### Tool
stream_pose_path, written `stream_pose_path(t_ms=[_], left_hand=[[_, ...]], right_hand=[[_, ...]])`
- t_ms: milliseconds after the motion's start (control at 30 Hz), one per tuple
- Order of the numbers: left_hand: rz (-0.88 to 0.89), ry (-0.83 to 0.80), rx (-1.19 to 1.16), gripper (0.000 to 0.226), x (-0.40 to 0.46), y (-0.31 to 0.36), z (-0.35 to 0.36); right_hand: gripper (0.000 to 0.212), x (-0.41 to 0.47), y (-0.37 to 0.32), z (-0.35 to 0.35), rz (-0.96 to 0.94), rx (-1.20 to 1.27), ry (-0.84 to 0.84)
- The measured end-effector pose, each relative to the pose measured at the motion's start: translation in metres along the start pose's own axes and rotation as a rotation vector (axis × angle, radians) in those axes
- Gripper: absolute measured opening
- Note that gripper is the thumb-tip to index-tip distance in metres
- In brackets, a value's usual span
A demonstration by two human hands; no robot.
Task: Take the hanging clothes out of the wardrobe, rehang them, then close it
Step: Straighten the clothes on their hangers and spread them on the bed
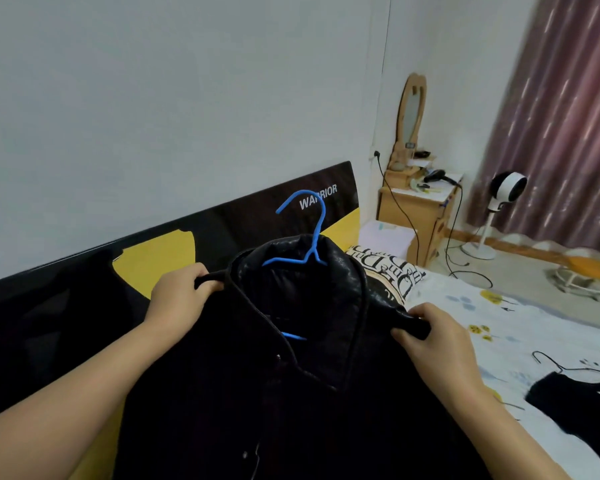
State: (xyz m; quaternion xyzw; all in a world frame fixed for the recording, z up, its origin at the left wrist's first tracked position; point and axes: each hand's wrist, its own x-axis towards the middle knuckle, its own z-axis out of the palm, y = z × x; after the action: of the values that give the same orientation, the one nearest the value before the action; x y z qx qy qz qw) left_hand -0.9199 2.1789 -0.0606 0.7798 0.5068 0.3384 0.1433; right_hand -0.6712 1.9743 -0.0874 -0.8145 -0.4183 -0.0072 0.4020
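Observation:
A black jacket [291, 375] with a shiny collar is held up in front of me over the bed. A blue hanger [312, 237] sits inside its neck, hook pointing up and left. My left hand [181, 296] grips the jacket's left shoulder. My right hand [433, 341] grips its right shoulder. Another black garment [579, 403] on a dark wire hanger [561, 367] lies on the bed at the right. The wardrobe is out of view.
A black and yellow headboard [174, 251] runs along the white wall. The bed [499, 323] has a flowered sheet and a printed pillow [392, 271]. Beyond stand a wooden dresser [420, 209] with mirror and hairdryer, a white fan [503, 199], cables and a purple curtain [561, 116].

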Motion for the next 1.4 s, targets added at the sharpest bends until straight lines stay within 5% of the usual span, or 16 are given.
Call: stream_pose_path(t_ms=[433,633,767,1033,1200,1400], left_hand=[[0.021,-0.101,0.002,0.019,0.163,-0.037,0.155],[0.054,-0.059,-0.073,0.019,0.236,-0.059,0.234],[0.074,-0.078,-0.055,0.02,0.266,-0.086,0.296],[0.101,-0.162,0.24,0.031,0.263,-0.154,0.424],[0.16,-0.186,0.391,0.025,0.253,-0.172,0.466],[0.527,-0.086,0.417,0.042,0.202,-0.173,0.487]], right_hand=[[0.019,0.152,0.054,0.117,0.148,-0.155,0.022],[0.029,0.232,0.092,0.192,0.165,-0.214,0.121],[0.056,0.236,0.125,0.259,0.157,-0.353,0.176],[0.115,0.133,0.209,0.422,0.26,-0.351,-0.288],[0.116,0.105,0.23,0.468,0.261,-0.463,-0.414],[0.11,0.099,0.227,0.474,0.237,-0.459,-0.409]])
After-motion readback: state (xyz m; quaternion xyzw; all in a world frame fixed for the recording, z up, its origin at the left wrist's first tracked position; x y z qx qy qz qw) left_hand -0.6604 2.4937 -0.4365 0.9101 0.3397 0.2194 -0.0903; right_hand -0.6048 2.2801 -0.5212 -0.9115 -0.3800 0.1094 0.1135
